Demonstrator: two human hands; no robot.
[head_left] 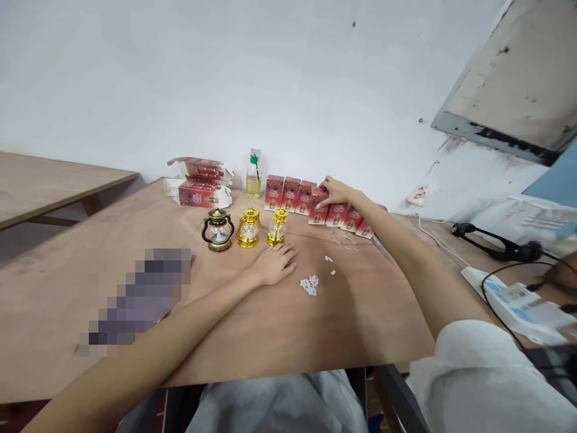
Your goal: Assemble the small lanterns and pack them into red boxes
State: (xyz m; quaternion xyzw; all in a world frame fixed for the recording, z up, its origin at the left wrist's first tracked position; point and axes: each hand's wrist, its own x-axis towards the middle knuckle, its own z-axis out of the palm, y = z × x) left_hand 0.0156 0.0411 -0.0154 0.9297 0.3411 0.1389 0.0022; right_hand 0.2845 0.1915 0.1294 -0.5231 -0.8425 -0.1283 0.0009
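My right hand [339, 191] reaches to the row at the back and grips a small red printed box [318, 214], thumb on its front and fingers over its top. That box stands slightly forward of the red boxes [291, 193] to its left; more red boxes [337, 215] are on its right, partly behind my arm. My left hand [273, 264] lies on the table with fingers spread and holds nothing. Just beyond it stand a small gold lantern [276, 228], a second gold lantern [248, 228] and a dark bronze lantern [218, 231]. Small white pieces [309, 285] lie to its right.
Opened red cartons [205, 194] are stacked at the back left beside a bottle of yellow liquid [253, 180]. Thin wire pieces [345, 242] and tweezers [382, 249] lie at right. A blurred-out object [139, 300] is at left. A power strip [514, 307] with cables sits far right.
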